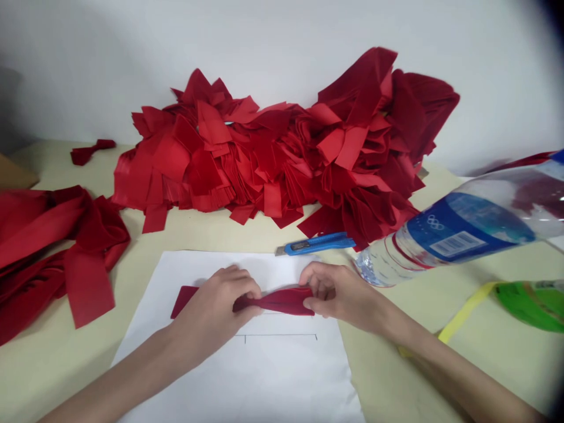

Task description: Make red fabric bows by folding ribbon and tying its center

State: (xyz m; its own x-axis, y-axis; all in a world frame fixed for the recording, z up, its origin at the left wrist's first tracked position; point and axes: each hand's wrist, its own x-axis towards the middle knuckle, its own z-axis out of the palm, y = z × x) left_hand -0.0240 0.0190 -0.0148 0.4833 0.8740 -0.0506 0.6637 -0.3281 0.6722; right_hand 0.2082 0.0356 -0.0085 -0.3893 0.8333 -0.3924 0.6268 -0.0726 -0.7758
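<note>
Red fabric strip (282, 301) lay across white paper (282, 382) at the bench's (493, 370) near edge, pinched by your left hand (214, 317) and right hand (338, 295), both grips narrow on it

The head-worn camera looks forward and down — over the table (396, 388).

- left hand (211, 311): slim, with short fingernails
- right hand (339, 294): slim, with short fingernails
- left forearm (118, 376): bare, smooth, tapering to the wrist
- right forearm (458, 364): bare, smooth, tapering to the wrist
- 2 arms, both running off the view's bottom edge
</note>
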